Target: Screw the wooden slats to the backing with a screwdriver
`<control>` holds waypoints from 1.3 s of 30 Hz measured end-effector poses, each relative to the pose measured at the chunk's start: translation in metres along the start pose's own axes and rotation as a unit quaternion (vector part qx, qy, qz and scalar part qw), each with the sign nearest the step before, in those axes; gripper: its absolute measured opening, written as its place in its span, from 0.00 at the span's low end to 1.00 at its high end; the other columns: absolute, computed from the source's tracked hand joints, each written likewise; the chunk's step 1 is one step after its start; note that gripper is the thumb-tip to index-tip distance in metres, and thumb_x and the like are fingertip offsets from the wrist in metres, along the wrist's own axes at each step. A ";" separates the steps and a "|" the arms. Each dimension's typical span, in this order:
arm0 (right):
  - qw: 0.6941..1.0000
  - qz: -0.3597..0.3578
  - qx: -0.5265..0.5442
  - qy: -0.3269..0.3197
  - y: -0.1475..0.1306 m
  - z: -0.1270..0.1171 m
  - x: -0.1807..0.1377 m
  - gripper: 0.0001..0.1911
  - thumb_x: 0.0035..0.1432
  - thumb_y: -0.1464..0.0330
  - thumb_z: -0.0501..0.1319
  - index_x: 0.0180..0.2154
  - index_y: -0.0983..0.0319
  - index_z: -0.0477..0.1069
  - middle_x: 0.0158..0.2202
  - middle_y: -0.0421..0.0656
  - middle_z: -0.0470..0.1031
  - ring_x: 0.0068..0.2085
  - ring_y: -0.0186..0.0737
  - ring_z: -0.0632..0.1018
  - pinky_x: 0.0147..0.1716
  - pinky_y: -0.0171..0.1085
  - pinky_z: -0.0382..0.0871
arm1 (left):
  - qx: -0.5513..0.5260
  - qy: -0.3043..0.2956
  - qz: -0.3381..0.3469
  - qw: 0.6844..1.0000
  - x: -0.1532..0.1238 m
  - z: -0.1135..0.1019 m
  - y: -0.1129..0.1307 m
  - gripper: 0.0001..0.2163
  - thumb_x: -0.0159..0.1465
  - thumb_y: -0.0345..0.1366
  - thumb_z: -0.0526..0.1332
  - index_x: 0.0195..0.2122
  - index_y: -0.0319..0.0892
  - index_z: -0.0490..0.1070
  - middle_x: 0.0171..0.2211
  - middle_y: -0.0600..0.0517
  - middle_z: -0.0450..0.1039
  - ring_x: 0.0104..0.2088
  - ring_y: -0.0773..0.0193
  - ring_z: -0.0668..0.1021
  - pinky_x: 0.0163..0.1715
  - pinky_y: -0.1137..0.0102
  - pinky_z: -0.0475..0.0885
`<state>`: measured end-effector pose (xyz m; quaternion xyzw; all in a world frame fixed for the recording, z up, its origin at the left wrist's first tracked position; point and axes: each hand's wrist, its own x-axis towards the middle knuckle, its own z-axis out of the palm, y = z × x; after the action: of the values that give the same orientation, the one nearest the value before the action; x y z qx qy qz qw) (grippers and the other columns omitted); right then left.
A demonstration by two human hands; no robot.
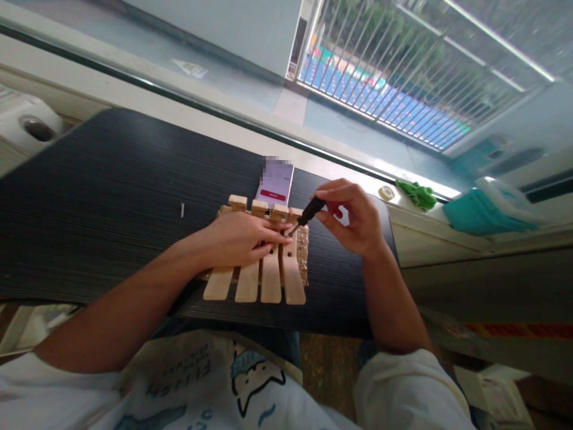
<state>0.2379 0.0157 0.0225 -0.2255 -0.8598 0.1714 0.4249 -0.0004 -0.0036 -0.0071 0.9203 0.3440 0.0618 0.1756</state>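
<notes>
My right hand (351, 218) is closed around the dark handle of a screwdriver (311, 210), which tilts down to the left. Its tip meets the upper part of the rightmost of several pale wooden slats (271, 280), close to a hole. Across the slats lies my left hand (244, 237), flat with fingers stretched out, the fingertips beside the screwdriver's tip. Dark holes show in the two right slats; my left hand covers much of the others. Under the slats is a brown, bubbly-textured pad (302, 254). A small pale screw (182, 210) lies left of the slats.
A phone (275, 182) with a lit screen lies behind the slats on the black table (111, 197). On the window sill are a tape roll (386, 192), a green cloth (417, 195) and a teal packet (483, 212). A white appliance (27, 122) stands at far left.
</notes>
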 end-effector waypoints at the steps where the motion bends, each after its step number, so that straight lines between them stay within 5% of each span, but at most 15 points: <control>1: 1.000 0.015 0.008 -0.004 -0.001 0.000 -0.001 0.12 0.60 0.72 0.61 0.46 0.54 0.67 0.44 0.41 0.77 0.29 0.29 0.72 0.26 0.34 0.68 | -0.001 -0.001 0.001 1.000 0.000 0.000 0.000 0.22 0.65 0.33 0.55 0.58 0.60 0.72 0.62 0.61 0.67 0.59 0.57 0.76 0.56 0.62 0.72; 12: 0.996 0.081 0.023 -0.042 -0.004 -0.002 -0.001 0.14 0.62 0.69 0.60 0.50 0.54 0.70 0.43 0.39 0.81 0.33 0.31 0.78 0.28 0.36 0.70 | 0.001 0.000 0.005 1.000 0.000 -0.002 0.001 0.21 0.67 0.33 0.54 0.58 0.59 0.71 0.62 0.59 0.67 0.60 0.58 0.75 0.58 0.62 0.71; 20: 0.995 0.093 0.020 -0.003 -0.007 -0.002 0.002 0.10 0.59 0.67 0.65 0.44 0.56 0.76 0.35 0.39 0.82 0.24 0.27 0.67 0.23 0.35 0.63 | 0.001 0.001 0.001 1.000 0.000 0.000 0.001 0.21 0.67 0.33 0.55 0.58 0.59 0.72 0.62 0.59 0.67 0.58 0.57 0.76 0.57 0.61 0.71; 39: 0.991 0.109 0.000 0.083 0.003 0.010 0.001 0.17 0.52 0.54 0.70 0.38 0.56 0.73 0.23 0.32 0.63 0.22 0.28 0.61 0.21 0.36 0.56 | -0.002 0.003 0.002 1.000 0.000 -0.001 0.001 0.21 0.66 0.33 0.55 0.57 0.61 0.72 0.62 0.60 0.67 0.56 0.57 0.78 0.54 0.62 0.73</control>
<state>0.2298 0.0179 0.0156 -0.3315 -0.7917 0.1978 0.4735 -0.0001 -0.0039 -0.0056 0.9203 0.3429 0.0661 0.1764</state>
